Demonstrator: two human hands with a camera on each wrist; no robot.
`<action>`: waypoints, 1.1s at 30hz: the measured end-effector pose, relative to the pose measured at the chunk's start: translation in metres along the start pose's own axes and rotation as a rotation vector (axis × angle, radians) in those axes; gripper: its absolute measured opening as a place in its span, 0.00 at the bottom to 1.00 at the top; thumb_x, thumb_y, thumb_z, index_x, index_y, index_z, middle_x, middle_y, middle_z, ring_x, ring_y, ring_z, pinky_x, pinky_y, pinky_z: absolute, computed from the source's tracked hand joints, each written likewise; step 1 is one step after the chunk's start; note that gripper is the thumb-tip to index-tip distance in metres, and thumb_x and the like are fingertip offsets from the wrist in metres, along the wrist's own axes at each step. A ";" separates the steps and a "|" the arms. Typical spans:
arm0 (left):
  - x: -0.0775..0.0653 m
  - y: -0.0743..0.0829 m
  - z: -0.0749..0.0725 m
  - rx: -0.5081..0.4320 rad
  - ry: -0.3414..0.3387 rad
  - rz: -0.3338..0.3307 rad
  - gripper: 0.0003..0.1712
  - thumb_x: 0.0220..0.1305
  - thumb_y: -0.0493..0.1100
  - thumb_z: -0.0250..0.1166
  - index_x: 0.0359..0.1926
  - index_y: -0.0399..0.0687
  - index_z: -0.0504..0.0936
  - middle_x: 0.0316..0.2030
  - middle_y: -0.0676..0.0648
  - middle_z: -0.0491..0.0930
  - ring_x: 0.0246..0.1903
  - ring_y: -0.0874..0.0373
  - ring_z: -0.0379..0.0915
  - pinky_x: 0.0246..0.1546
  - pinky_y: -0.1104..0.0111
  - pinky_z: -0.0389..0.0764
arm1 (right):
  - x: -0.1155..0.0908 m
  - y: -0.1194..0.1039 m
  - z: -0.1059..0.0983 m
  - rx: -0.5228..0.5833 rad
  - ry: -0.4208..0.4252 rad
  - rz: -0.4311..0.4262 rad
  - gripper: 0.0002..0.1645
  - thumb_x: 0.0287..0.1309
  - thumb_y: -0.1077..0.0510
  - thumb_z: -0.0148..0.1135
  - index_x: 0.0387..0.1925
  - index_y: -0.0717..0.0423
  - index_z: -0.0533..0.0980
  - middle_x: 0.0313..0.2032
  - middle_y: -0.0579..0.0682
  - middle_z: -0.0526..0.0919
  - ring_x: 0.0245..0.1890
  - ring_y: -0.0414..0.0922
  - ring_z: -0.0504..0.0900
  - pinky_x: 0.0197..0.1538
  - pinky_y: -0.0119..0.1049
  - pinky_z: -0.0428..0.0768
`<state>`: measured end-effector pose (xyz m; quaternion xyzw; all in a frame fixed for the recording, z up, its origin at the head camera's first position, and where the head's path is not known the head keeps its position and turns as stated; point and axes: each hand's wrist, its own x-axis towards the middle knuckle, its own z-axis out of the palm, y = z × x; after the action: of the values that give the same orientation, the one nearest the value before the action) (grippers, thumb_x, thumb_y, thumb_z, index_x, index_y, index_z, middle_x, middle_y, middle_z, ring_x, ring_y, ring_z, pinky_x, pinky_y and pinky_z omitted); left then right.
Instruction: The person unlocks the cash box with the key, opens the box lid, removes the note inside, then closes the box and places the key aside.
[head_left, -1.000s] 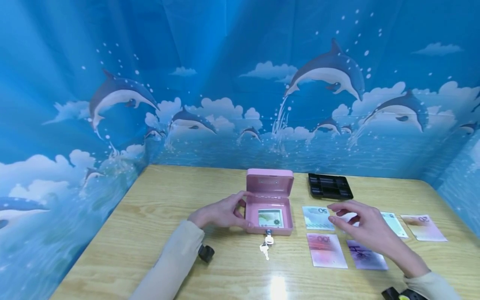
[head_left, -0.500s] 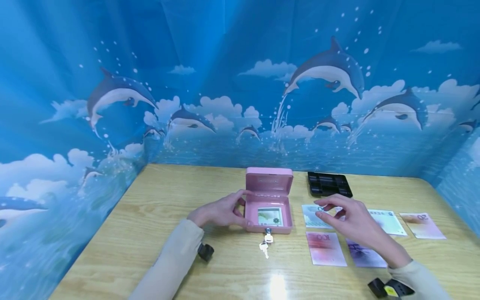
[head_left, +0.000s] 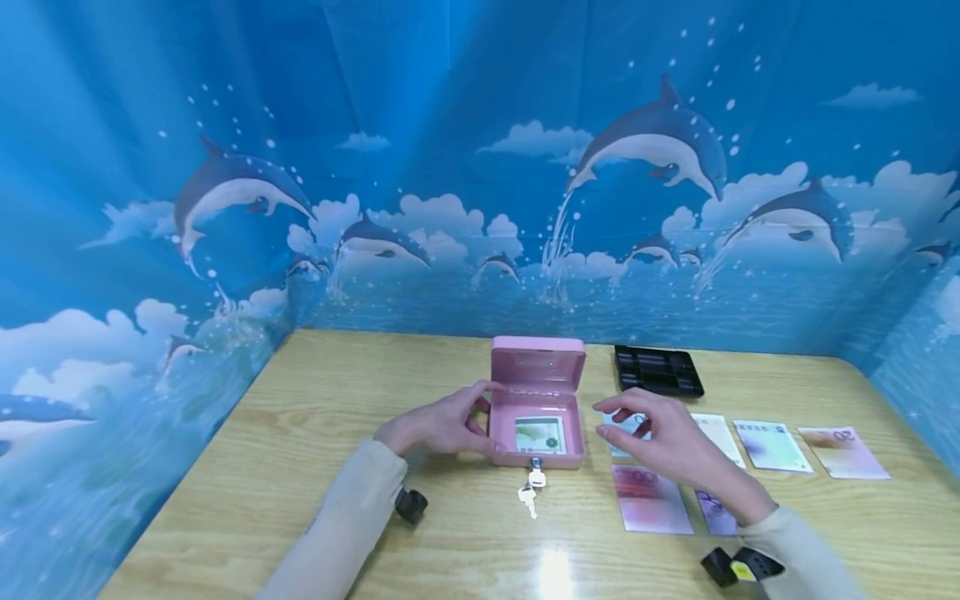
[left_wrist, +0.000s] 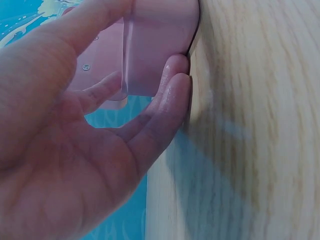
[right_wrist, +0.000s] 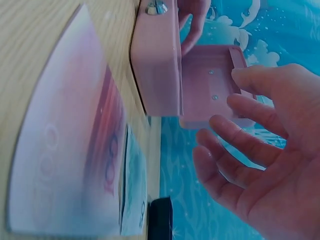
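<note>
A pink cash box stands on the table, its lid raised. A greenish banknote lies inside. My left hand grips the box by its left side, thumb at the front corner and a finger near the hinge; in the left wrist view other fingers touch the outer wall. To the right of the box hovers my right hand, fingers loosely bent and holding nothing. Beneath it lie a pale blue 50 note, partly covered, and a red 100 note. Keys hang at the front lock.
Farther right lie a cream note, a pale green-blue note and a pinkish 20 note. A purple note is partly hidden by the right arm. A black compartment tray rests behind the notes, near the dolphin curtain.
My right hand has moved left, from over the notes toward the box. More of the cream and green-blue notes now shows. The left hand keeps its hold on the box.
</note>
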<state>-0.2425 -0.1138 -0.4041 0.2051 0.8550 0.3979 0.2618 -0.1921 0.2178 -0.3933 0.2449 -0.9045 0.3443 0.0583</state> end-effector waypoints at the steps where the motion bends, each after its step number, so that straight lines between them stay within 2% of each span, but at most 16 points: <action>1: 0.000 0.000 0.000 0.003 0.001 -0.001 0.54 0.57 0.52 0.78 0.78 0.60 0.56 0.62 0.43 0.73 0.45 0.58 0.80 0.50 0.64 0.82 | 0.001 0.000 0.002 0.003 -0.004 -0.006 0.14 0.65 0.55 0.69 0.51 0.51 0.84 0.47 0.51 0.88 0.40 0.38 0.84 0.34 0.29 0.85; 11: 0.001 -0.001 0.000 -0.002 0.002 0.008 0.54 0.57 0.50 0.77 0.78 0.59 0.56 0.61 0.42 0.74 0.45 0.58 0.80 0.50 0.64 0.83 | 0.012 -0.004 0.018 -0.005 -0.044 -0.017 0.18 0.61 0.59 0.71 0.52 0.54 0.83 0.49 0.51 0.88 0.41 0.43 0.85 0.36 0.27 0.84; 17: 0.001 -0.002 0.000 -0.005 -0.001 0.013 0.53 0.57 0.50 0.77 0.78 0.59 0.57 0.61 0.42 0.74 0.45 0.58 0.80 0.49 0.64 0.83 | 0.019 -0.006 0.027 -0.017 -0.044 -0.103 0.18 0.60 0.59 0.72 0.52 0.55 0.84 0.49 0.51 0.88 0.43 0.50 0.86 0.40 0.35 0.86; 19: 0.001 -0.002 0.000 -0.002 -0.001 0.016 0.53 0.57 0.50 0.77 0.78 0.59 0.57 0.61 0.42 0.74 0.45 0.58 0.80 0.49 0.64 0.83 | 0.022 -0.006 0.030 -0.013 -0.062 -0.109 0.17 0.61 0.58 0.71 0.52 0.55 0.84 0.47 0.50 0.88 0.43 0.49 0.85 0.42 0.37 0.86; 22: 0.002 -0.002 0.000 0.003 0.000 0.022 0.53 0.57 0.50 0.77 0.78 0.58 0.57 0.60 0.42 0.74 0.45 0.58 0.80 0.50 0.64 0.83 | 0.027 -0.007 0.034 -0.006 -0.107 -0.091 0.17 0.63 0.56 0.70 0.53 0.54 0.84 0.43 0.47 0.87 0.40 0.41 0.83 0.42 0.36 0.85; 25: 0.001 -0.001 0.000 0.005 0.003 0.019 0.53 0.57 0.50 0.78 0.77 0.59 0.57 0.59 0.43 0.74 0.45 0.58 0.80 0.51 0.63 0.83 | 0.032 -0.007 0.039 -0.015 -0.134 -0.090 0.18 0.63 0.55 0.69 0.53 0.54 0.83 0.38 0.43 0.85 0.35 0.36 0.79 0.39 0.33 0.82; 31: 0.001 -0.001 0.000 0.000 -0.001 0.004 0.53 0.57 0.49 0.78 0.77 0.61 0.58 0.58 0.46 0.75 0.45 0.58 0.79 0.52 0.62 0.82 | 0.039 -0.007 0.045 -0.088 -0.171 -0.065 0.20 0.62 0.54 0.70 0.55 0.54 0.83 0.29 0.38 0.79 0.32 0.39 0.72 0.39 0.31 0.70; 33: 0.001 -0.001 0.000 0.001 -0.003 0.009 0.53 0.57 0.49 0.78 0.77 0.61 0.57 0.58 0.46 0.75 0.45 0.58 0.79 0.52 0.62 0.82 | 0.041 -0.006 0.046 -0.089 -0.193 -0.056 0.21 0.62 0.55 0.70 0.56 0.55 0.83 0.27 0.38 0.77 0.30 0.38 0.70 0.36 0.30 0.69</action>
<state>-0.2434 -0.1138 -0.4057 0.2097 0.8539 0.3985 0.2610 -0.2224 0.1670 -0.4131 0.2995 -0.9131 0.2767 -0.0085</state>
